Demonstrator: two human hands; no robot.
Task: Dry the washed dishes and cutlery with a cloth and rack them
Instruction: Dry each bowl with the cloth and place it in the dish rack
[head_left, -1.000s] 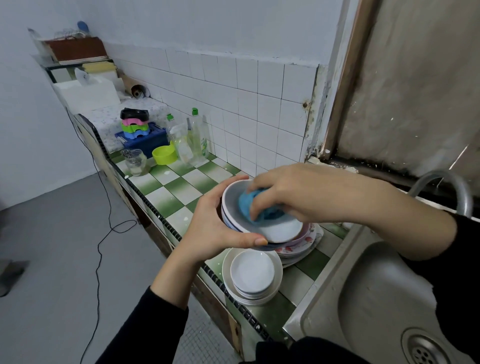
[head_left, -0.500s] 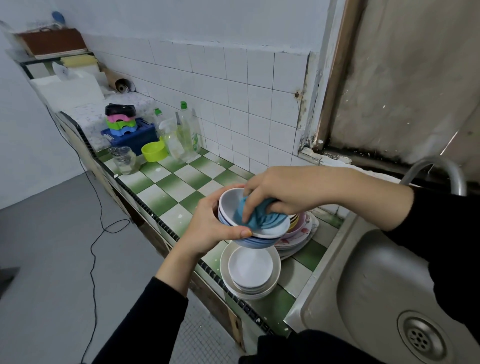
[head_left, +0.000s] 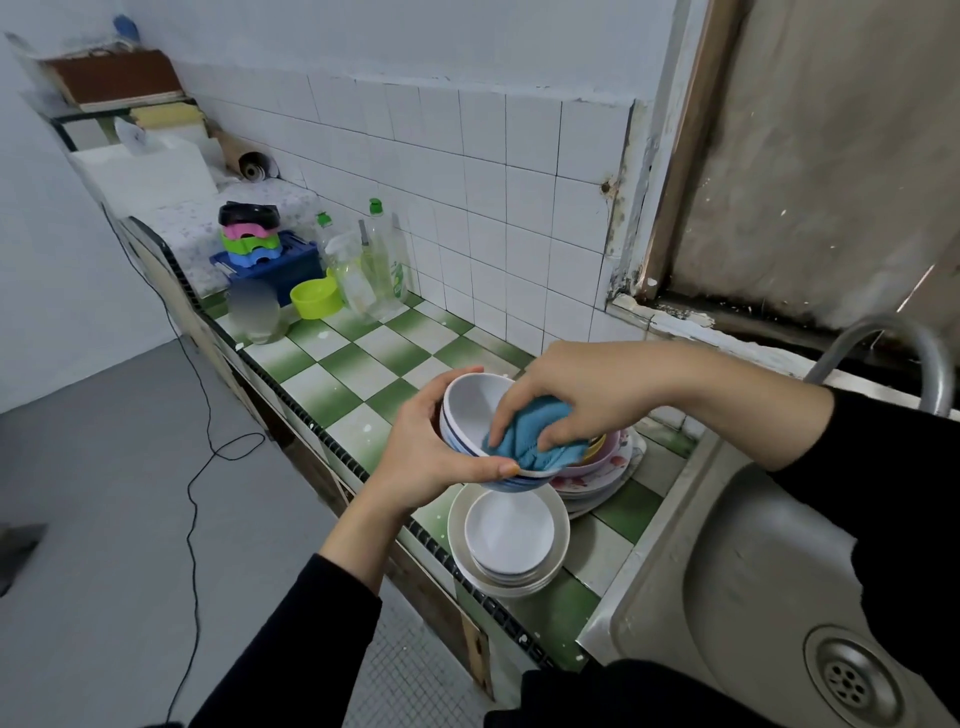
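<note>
My left hand (head_left: 426, 457) cups the white bowl (head_left: 475, 415) (blue-striped outside); my right hand (head_left: 582, 395) presses a bunched blue cloth (head_left: 530, 441) inside it.

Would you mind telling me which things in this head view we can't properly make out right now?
Head view only:
1. The glass container: blurred over, contents unreadable.
2. The patterned plates: mostly hidden behind the bowl, blue cloth and right hand.
3. The bowl's outer side: largely covered by the left hand.
4. The tap: its outlet is hidden behind the black sleeve near the right edge.
</note>
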